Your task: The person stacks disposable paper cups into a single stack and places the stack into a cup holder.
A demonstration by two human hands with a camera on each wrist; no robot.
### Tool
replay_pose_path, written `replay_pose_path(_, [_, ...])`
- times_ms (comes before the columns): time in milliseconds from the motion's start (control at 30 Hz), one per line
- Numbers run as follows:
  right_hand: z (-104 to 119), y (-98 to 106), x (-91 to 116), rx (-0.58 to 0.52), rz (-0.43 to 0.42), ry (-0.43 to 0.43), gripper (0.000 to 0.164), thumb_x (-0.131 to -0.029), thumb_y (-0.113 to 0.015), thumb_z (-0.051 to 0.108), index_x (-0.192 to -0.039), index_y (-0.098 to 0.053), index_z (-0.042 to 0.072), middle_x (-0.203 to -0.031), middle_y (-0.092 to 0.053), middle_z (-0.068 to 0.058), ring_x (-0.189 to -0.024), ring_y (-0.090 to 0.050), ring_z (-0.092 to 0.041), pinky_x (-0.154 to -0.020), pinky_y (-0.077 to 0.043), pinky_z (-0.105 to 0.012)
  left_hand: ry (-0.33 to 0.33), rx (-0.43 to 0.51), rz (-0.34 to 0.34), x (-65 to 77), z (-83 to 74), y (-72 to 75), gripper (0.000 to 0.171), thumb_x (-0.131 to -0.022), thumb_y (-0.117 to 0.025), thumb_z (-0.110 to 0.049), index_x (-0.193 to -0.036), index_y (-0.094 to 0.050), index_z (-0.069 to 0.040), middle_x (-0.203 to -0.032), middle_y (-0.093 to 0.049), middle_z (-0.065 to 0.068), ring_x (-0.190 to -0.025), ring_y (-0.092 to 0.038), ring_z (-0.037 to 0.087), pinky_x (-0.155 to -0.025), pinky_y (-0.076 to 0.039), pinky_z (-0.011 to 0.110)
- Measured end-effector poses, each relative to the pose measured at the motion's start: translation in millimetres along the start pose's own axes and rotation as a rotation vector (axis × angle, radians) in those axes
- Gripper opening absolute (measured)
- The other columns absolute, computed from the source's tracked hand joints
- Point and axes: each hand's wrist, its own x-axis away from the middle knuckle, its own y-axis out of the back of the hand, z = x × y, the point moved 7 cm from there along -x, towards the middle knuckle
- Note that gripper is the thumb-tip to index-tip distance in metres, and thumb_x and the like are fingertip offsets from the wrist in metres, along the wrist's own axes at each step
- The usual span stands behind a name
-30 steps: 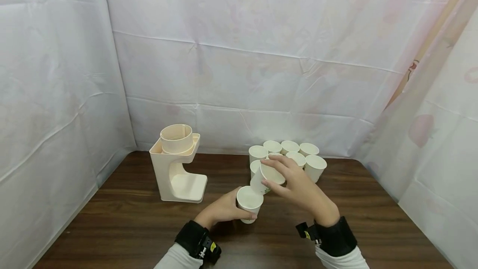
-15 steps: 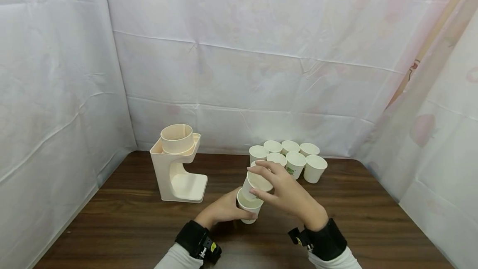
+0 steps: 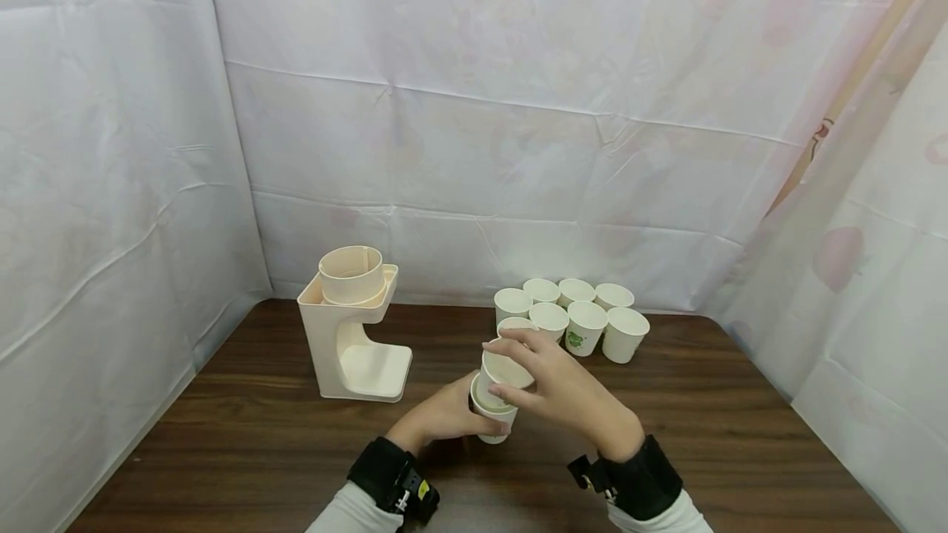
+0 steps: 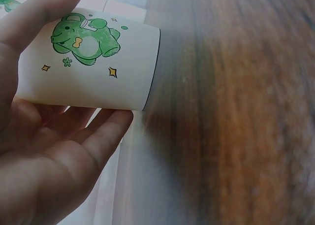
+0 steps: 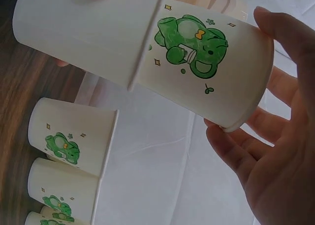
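My left hand (image 3: pixel 444 411) grips a white paper cup (image 4: pixel 88 72) round its side, low over the dark wooden table; a green bear is printed on the cup. With thumb and fingers my right hand (image 3: pixel 564 389) holds a second paper cup (image 5: pixel 206 62) near its rim. That second cup sits partly inside the lower one, its base hidden there, and it looks slightly tilted in the head view. The right wrist view shows the lower cup's rim around the upper cup's wall.
Behind the hands stand several more upright paper cups (image 3: pixel 585 327) in a close group. On the left is a cream plastic stand (image 3: pixel 318 352) with a round cream holder (image 3: pixel 350 276) on top. White cloth (image 3: pixel 444 146) hangs behind the wooden table (image 3: pixel 244 451).
My right hand has come left and down from near the cup group, lowering its cup into the other one. The left hand has stayed in place, holding its cup.
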Motion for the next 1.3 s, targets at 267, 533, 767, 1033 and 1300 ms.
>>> replay_pose_path(267, [1.8,-17.0,2.9,-0.016,0.094,-0.013,0.043,-0.091,-0.076,0.032,-0.128,-0.065,0.014,-0.133,-0.059,-0.015,-0.123,-0.055,-0.029,-0.097,-0.048,-0.045,0.004,0.01,-0.004,0.9,-0.9,0.8,0.071,-0.08,-0.084,-0.018,-0.138,-0.046,-0.004,-0.117,-0.063,0.002,-0.102,-0.061,0.014,-0.088,-0.049,0.031])
replay_pose_path(533, [-1.6,-31.6,6.2,-0.02,0.152,-0.045,0.044,-0.091,-0.076,0.032,-0.129,-0.065,0.014,-0.134,-0.058,-0.013,-0.123,-0.054,-0.028,-0.097,-0.049,-0.043,0.022,-0.027,-0.01,1.2,2.0,1.5,0.065,-0.08,-0.085,-0.022,-0.134,-0.052,-0.01,-0.113,-0.065,-0.003,-0.101,-0.061,0.012,-0.087,-0.049,0.031])
replay_pose_path(767, [-3.6,-40.2,8.4,-0.031,0.216,-0.088,0.043,-0.093,-0.073,0.031,-0.132,-0.064,0.015,-0.135,-0.056,-0.012,-0.126,-0.052,-0.026,-0.099,-0.047,-0.042,0.018,-0.012,0.007,1.6,4.1,1.8,0.066,-0.081,-0.083,-0.022,-0.138,-0.051,-0.011,-0.117,-0.065,0.002,-0.103,-0.061,0.013,-0.088,-0.049,0.032])
replay_pose_path(1033, [-4.7,-45.2,10.3,-0.044,0.28,-0.142,0.042,-0.096,-0.07,0.034,-0.133,-0.063,0.014,-0.137,-0.054,-0.017,-0.128,-0.05,-0.031,-0.099,-0.047,-0.046,0.019,-0.015,0.0,2.1,5.7,2.3,0.07,-0.081,-0.084,-0.023,-0.14,-0.049,-0.012,-0.122,-0.063,0.014,-0.104,-0.06,0.017,-0.088,-0.049,0.035])
replay_pose_path(1300, [-5.3,-46.5,11.0,-0.042,0.286,-0.15,0.044,-0.094,-0.072,0.035,-0.132,-0.064,0.014,-0.136,-0.055,-0.016,-0.128,-0.05,-0.03,-0.099,-0.047,-0.045,0.028,-0.012,0.006,2.5,6.4,2.2,0.073,-0.081,-0.084,-0.023,-0.143,-0.046,-0.011,-0.124,-0.062,0.015,-0.106,-0.06,0.019,-0.089,-0.048,0.036])
